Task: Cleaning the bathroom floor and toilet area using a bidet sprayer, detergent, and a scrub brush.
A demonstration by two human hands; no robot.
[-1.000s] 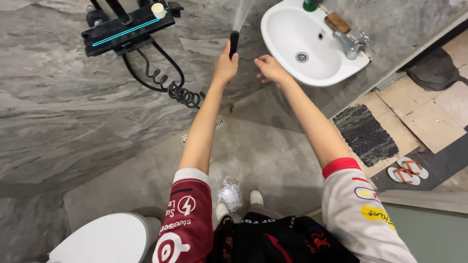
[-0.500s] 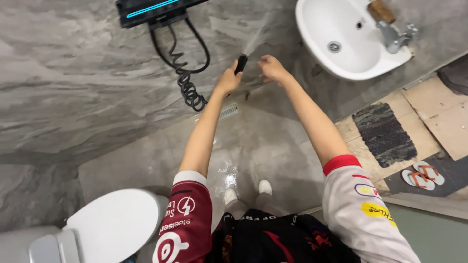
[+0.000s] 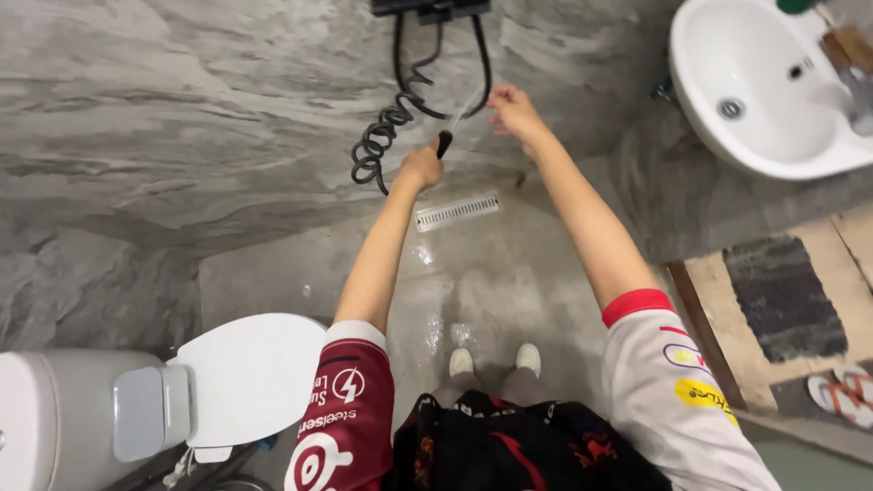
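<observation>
1. Fingers of my left hand (image 3: pixel 421 169) are curled tight around the black spray handle (image 3: pixel 444 144), which points up and away toward the grey stone-look wall (image 3: pixel 182 109); a thin jet leaves its tip.
2. My right hand (image 3: pixel 515 111) is loose and spread, holding nothing, hanging just beside the jet near the wall; I cannot tell whether the water touches my fingertips.
3. From the handle a black coiled hose (image 3: pixel 382 136) loops up to a dark fixture (image 3: pixel 429 7) at the top edge of the view.
4. As I judge it, the rinsing is under way: the floor (image 3: pixel 509 273) between my feet and the slotted metal drain (image 3: pixel 457 211) shines with wet patches, so some of it has been hosed. The wall shows no clear sheet of water, so I cannot say how much of it is done.
5. Left to do, by my reckoning: the floor beside the toilet, which looks duller and perhaps dry.
6. Underfoot is smooth grey tile, and the wall has the same veined grey finish.
7. A white toilet (image 3: pixel 245 373) with its lid shut stands at my left, its cistern at the frame's edge.
8. A white basin (image 3: pixel 755 118) hangs at the upper right, well apart from the spray.
9. Beyond a dark threshold on the right lie a dark mat (image 3: pixel 787 295) and a pair of sandals (image 3: pixel 844 395) on beige tiles.
</observation>
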